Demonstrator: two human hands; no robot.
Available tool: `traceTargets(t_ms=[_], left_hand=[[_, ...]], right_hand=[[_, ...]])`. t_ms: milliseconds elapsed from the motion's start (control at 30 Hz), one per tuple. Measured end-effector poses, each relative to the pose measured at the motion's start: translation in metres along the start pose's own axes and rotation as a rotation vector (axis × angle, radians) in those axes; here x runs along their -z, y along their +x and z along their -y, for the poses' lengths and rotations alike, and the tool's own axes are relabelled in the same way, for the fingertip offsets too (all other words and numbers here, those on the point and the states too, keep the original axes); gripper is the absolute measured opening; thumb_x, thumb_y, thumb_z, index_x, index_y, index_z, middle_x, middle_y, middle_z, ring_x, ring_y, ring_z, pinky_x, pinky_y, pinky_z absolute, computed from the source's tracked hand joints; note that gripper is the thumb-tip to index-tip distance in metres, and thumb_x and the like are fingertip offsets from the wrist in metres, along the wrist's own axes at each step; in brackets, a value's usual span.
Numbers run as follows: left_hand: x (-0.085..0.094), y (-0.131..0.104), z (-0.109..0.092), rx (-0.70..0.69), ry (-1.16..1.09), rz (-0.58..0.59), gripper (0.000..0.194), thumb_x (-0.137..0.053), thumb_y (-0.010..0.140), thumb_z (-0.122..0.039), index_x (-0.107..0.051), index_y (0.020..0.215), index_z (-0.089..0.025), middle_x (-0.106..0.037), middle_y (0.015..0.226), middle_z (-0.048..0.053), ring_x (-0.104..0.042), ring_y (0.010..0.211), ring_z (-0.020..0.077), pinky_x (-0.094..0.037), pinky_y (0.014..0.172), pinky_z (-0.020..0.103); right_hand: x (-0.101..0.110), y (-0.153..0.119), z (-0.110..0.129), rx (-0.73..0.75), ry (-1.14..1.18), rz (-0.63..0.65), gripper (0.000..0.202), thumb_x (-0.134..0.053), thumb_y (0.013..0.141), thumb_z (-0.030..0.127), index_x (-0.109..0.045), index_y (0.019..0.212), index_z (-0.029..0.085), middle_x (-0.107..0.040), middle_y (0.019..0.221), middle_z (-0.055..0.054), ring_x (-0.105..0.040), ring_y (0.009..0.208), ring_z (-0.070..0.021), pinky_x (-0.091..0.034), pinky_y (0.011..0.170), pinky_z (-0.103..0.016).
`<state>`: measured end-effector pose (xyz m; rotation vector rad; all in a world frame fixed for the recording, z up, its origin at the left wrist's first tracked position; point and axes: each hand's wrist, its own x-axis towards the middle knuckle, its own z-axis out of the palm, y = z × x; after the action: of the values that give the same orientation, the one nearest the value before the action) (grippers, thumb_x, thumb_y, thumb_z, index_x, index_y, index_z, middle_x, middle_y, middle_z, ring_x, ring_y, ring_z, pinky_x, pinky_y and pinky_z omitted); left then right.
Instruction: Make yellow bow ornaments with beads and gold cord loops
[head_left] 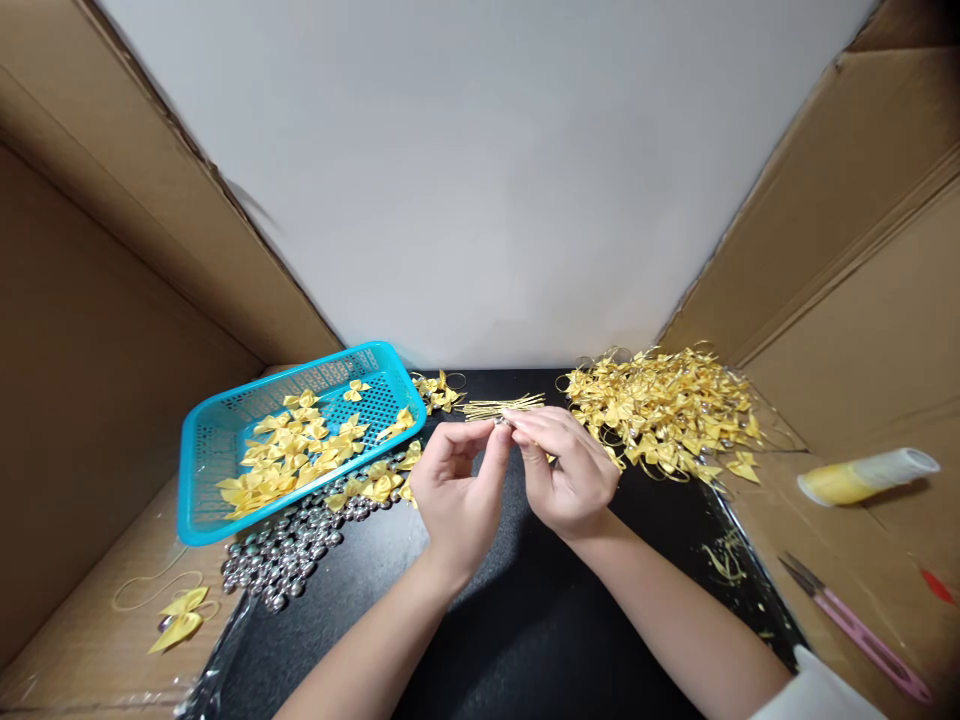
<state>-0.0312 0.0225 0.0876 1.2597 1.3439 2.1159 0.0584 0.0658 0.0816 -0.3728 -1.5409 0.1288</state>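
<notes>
My left hand [461, 495] and my right hand [570, 465] meet above the middle of a black work surface [525, 640]. Thumb and forefinger of each are pinched together around a small silvery piece [503, 423]; the fingertips hide most of it, so its kind is unclear. Just behind the fingers lies a bundle of gold cords [517, 402]. Yellow ribbon bows [379, 485] and many silver beads [289, 550] are spread left of my left hand. To the right of my right hand rises a large pile of yellow bows with cord loops [667, 410].
A blue plastic basket [187, 480] holding yellow bows stands at left. One bow with a cord [182, 615] lies on the cardboard below it. At right are pink-handled snips [855, 625], a yellow-and-white roll [866, 477] and cord scraps [726, 560]. Cardboard walls flank both sides.
</notes>
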Motion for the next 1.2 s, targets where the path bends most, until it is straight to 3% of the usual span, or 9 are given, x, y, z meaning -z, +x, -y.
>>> traceTargets(t_ms=[1200], left_hand=[[-0.0003,0.0004,-0.0029,0.035,-0.021,-0.003,0.009,-0.075,0.077,-0.021,-0.067,0.079,-0.017,-0.072,0.072,0.001,-0.069,0.065,0.0111,-0.058,0.062,0.021]], right_hand=[[0.0004,-0.0010,-0.0021,0.015,-0.003,0.004,0.023,-0.059,0.085,0.003,-0.065,0.103,0.016,-0.076,0.090,-0.010,-0.072,0.085,-0.0194,-0.062,0.073,-0.036]])
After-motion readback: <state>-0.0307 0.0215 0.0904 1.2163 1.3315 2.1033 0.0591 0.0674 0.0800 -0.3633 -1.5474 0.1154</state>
